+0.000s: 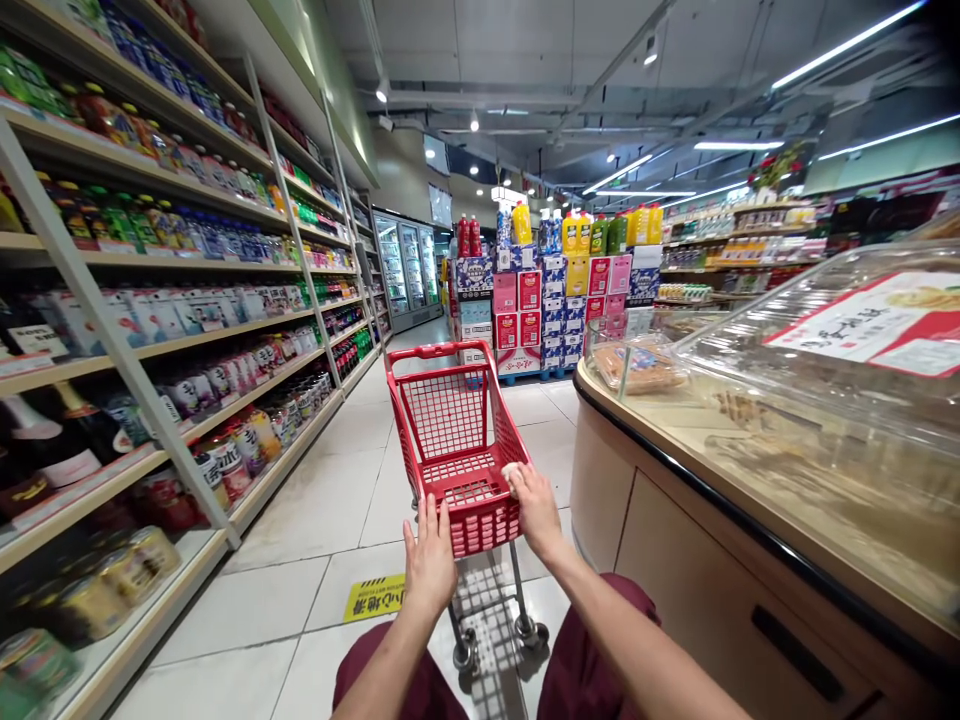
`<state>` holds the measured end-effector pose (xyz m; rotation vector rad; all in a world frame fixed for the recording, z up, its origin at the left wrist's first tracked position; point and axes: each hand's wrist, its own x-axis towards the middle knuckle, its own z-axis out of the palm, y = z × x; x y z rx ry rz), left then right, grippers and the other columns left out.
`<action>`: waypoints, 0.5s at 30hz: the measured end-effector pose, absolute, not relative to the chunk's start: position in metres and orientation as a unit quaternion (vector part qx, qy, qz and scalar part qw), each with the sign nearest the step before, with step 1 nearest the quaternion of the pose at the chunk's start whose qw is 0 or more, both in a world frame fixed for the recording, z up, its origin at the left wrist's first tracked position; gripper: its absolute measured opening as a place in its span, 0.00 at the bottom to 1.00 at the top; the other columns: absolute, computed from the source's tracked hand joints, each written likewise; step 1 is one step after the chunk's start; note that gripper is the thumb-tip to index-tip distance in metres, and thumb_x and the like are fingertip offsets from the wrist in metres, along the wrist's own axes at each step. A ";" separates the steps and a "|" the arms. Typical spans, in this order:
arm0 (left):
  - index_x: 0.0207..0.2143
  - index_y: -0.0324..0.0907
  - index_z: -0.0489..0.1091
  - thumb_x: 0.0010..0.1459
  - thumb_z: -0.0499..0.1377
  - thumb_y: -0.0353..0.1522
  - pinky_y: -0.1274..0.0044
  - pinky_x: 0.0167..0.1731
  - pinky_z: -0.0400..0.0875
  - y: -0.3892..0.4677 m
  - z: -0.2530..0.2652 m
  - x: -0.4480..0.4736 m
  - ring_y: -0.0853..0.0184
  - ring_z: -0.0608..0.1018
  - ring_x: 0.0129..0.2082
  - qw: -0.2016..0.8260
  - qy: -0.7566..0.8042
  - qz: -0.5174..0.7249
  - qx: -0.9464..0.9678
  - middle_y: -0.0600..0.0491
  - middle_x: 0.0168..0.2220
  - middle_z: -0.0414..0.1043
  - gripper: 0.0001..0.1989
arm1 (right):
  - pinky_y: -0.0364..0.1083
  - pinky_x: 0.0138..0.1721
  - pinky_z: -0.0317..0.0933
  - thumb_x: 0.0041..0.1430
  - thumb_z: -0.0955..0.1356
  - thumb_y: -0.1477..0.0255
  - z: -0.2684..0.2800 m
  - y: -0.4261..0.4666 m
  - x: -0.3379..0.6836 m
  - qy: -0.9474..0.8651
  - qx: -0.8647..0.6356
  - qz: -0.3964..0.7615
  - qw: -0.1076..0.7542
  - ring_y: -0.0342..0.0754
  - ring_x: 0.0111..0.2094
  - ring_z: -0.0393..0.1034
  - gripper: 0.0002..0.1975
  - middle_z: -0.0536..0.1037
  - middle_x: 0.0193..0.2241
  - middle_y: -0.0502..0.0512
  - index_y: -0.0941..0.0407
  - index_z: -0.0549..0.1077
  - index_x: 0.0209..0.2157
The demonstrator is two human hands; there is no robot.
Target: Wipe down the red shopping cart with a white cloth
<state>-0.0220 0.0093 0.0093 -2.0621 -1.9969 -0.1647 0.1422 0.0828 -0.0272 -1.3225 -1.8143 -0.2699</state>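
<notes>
A red plastic shopping cart [454, 465] stands in front of me, its basket tilted toward me and its handle bar on the far side. My left hand [433, 560] lies against the near left corner of the basket, fingers stretched and slightly apart, with nothing in it. At the near right corner, my right hand [536, 508] is closed around a small white wipe [511, 470], which touches the basket's rim. Only a bit of the wipe shows; the fingers hide the rest. Beneath the basket are metal legs and caster wheels [466, 652].
Drink shelves [187, 262] line the left side. A curved display counter [600, 470] with clear covers is close on the right. Stacked drink cartons [529, 325] stand ahead, with glass-door fridges [409, 265] beyond. A yellow floor sticker [375, 597] lies left of the cart.
</notes>
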 end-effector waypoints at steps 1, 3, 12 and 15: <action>0.60 0.36 0.43 0.43 0.47 0.21 0.58 0.56 0.45 0.009 0.009 -0.021 0.58 0.43 0.62 0.134 -0.690 -0.059 -0.709 0.42 0.62 0.38 0.38 | 0.56 0.52 0.53 0.58 0.57 0.81 -0.029 0.081 0.140 -0.727 -0.523 -0.112 0.429 0.52 0.55 0.56 0.18 0.67 0.50 0.62 0.58 0.68 0.48; 0.59 0.36 0.45 0.44 0.47 0.22 0.58 0.57 0.45 0.009 0.009 -0.021 0.58 0.44 0.62 0.136 -0.691 -0.063 -0.707 0.42 0.62 0.39 0.37 | 0.54 0.53 0.53 0.59 0.58 0.80 -0.033 0.076 0.128 -0.758 -0.474 -0.120 0.431 0.51 0.55 0.56 0.18 0.67 0.51 0.60 0.57 0.68 0.48; 0.59 0.33 0.46 0.44 0.47 0.23 0.61 0.57 0.46 0.008 0.008 -0.022 0.60 0.46 0.62 0.136 -0.690 -0.091 -0.705 0.44 0.62 0.42 0.35 | 0.56 0.52 0.53 0.60 0.55 0.80 -0.032 0.082 0.150 -0.720 -0.506 -0.124 0.458 0.51 0.55 0.56 0.20 0.68 0.50 0.62 0.57 0.66 0.50; 0.58 0.31 0.48 0.45 0.47 0.24 0.62 0.58 0.46 0.008 0.008 -0.021 0.60 0.47 0.62 0.140 -0.690 -0.093 -0.704 0.43 0.62 0.42 0.34 | 0.53 0.53 0.53 0.59 0.57 0.79 -0.038 0.075 0.128 -0.761 -0.449 -0.137 0.447 0.49 0.55 0.55 0.19 0.67 0.51 0.58 0.54 0.66 0.50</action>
